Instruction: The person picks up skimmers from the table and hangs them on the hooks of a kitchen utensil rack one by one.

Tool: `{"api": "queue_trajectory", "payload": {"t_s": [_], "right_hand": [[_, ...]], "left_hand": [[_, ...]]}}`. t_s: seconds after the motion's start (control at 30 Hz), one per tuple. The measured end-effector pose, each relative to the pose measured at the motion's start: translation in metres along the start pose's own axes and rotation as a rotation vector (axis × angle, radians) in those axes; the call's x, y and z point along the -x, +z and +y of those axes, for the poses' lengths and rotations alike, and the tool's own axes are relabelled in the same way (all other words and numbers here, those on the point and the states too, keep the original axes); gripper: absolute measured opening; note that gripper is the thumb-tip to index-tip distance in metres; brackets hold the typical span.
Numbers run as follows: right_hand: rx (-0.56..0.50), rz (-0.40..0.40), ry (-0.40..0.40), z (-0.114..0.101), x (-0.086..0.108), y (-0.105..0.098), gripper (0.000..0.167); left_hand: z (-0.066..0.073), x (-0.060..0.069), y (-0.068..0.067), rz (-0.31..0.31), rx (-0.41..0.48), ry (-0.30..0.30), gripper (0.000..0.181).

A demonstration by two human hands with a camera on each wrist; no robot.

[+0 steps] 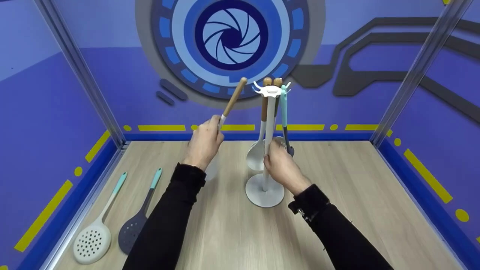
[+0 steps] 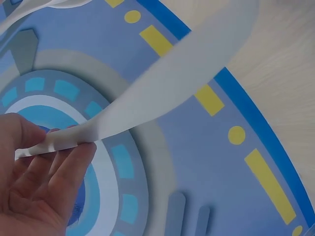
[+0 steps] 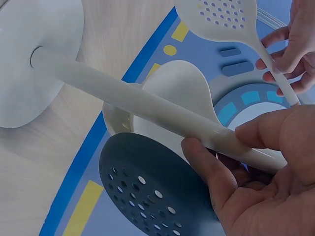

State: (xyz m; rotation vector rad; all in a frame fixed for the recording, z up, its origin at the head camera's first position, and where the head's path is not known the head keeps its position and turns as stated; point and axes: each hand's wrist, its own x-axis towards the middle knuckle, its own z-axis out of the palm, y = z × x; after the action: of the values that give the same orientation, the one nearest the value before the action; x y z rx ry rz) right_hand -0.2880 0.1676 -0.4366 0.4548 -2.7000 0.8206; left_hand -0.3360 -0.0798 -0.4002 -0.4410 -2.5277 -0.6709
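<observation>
My left hand (image 1: 204, 140) holds a white skimmer (image 3: 219, 14) by the neck below its wooden handle (image 1: 235, 97), handle end up, left of a white utensil stand (image 1: 270, 120). In the left wrist view the skimmer's head is seen nearly edge-on. My right hand (image 1: 283, 163) grips the stand's pole with thumb and fingers, above the round base (image 1: 262, 200). From the stand's top hooks hang a white spoon (image 3: 174, 81), another white utensil partly hidden behind it, both apparently wooden-handled, and a dark skimmer (image 3: 147, 182) with a turquoise handle (image 1: 284, 108).
On the wooden table at the left lie a cream skimmer (image 1: 92, 242) and a dark grey skimmer (image 1: 131, 228), both with turquoise handles. My left sleeve (image 1: 165, 225) partly covers the dark one. Blue printed panels (image 1: 337, 105) enclose the table at the back and sides.
</observation>
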Motion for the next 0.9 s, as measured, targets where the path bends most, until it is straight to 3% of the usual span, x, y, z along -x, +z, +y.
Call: {"api": "queue_trajectory", "payload": {"t_s": [0.9], "right_hand": [[-0.027, -0.048, 0.055, 0.000, -0.001, -0.001, 0.041]], "left_hand": [[0.017, -0.003, -0.002, 0.086, 0.057, 0.108, 0.029]]}}
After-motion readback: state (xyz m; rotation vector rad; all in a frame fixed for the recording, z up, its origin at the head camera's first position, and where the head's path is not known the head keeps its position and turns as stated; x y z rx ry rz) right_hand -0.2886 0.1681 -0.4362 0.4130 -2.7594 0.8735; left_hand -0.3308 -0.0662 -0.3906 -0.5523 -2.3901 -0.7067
